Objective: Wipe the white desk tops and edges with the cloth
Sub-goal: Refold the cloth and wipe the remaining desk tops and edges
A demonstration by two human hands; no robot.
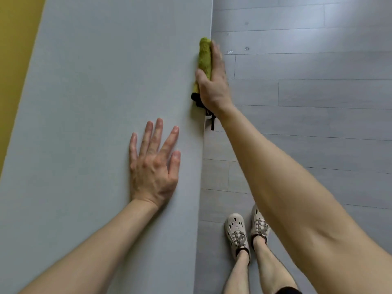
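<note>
Edge wipe underway: right grip [213, 81] clamps green cloth [205, 58] on worktop [95, 92] edge; left grip [153, 164] released, flat; farther edge likely undone.

There is one white desk top [95, 102] on the left, one green cloth [205, 56] at upper middle, two hands, the left hand [153, 166] and the right hand [214, 81], and two pale shoes [237, 234] at lower right.
</note>
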